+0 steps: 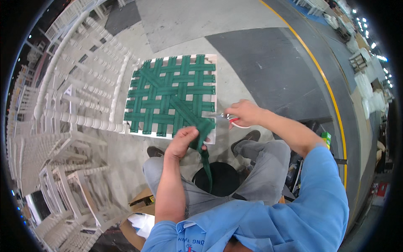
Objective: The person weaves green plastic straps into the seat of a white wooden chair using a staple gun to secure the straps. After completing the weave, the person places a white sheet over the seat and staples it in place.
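Observation:
A white chair lies tipped in front of me, its seat frame (213, 80) woven with green webbing (172, 94). My left hand (183, 140) is shut on the loose end of a green strap (205, 157) at the seat's near right corner; the strap hangs down between my knees. My right hand (245, 112) grips red-handled scissors (228, 119), whose blades point left at the strap by the frame's edge.
Stacked white chairs (63, 126) fill the left side. A black round stool (224, 178) sits between my legs. A cardboard box (138, 210) with white scraps lies by my left knee. A yellow floor line (331, 96) curves at right, with goods beyond it.

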